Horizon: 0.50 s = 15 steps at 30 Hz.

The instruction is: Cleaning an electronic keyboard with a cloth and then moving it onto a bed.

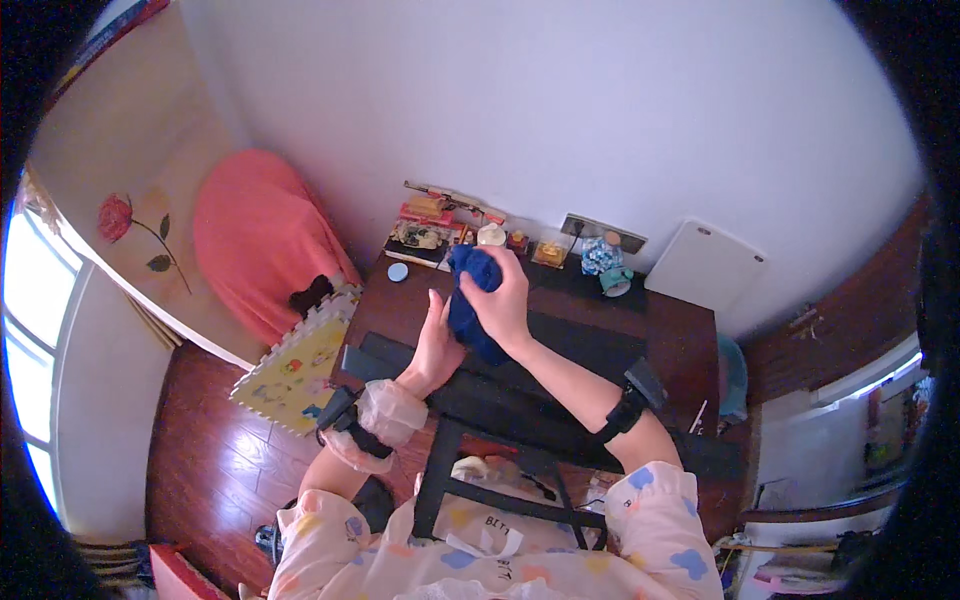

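A bunched dark blue cloth (469, 319) is raised in front of me, above the dark wooden desk (682, 345). My right hand (501, 296) grips its upper end, thumb and fingers curled around the bundle. Against the cloth's left side rests my left hand (436, 341), thumb pointing up; the cloth hides part of its fingers. The lower end of the cloth hangs between the two wrists. A black mat or panel (585, 341) lies on the desk beyond the right forearm.
Along the wall stand a book stack (416, 244), a white jar (492, 235), an amber bottle (549, 253), a blue-patterned container (600, 256) and a teal cup (616, 281). A round blue lid (397, 271) lies nearby. A white board (705, 262) leans at right; a black stool frame (487, 491) stands below.
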Motion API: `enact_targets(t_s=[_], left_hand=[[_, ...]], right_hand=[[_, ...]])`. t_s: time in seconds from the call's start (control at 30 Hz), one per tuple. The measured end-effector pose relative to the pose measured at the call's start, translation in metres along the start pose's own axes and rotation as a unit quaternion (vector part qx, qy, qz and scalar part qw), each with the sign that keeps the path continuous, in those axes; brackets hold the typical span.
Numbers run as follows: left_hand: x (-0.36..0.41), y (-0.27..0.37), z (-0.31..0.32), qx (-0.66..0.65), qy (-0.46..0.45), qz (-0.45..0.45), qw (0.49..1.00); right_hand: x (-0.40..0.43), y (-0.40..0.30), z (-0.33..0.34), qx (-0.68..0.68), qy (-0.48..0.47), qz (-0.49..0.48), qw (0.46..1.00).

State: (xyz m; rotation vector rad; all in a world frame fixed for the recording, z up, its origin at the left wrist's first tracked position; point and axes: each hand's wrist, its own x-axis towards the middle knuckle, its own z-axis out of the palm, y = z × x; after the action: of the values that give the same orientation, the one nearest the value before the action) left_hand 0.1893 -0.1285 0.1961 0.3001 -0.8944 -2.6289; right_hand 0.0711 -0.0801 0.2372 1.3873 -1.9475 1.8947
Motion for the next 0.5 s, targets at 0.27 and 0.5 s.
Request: enact_targets(t_s=[0.27,0.5], left_hand=[[0.001,0.004,-0.011,-0.06,0.012,-0.044,0.997],[0.004,0.014,-0.001,-0.161,0.006,-0.058,0.985]], right_hand=[[-0.006,0.026,-0.03,-0.009,0.031,0.09,0.995],[-0.027,-0.025,-0.037,-0.04,-0.163,-0.13,0.977]])
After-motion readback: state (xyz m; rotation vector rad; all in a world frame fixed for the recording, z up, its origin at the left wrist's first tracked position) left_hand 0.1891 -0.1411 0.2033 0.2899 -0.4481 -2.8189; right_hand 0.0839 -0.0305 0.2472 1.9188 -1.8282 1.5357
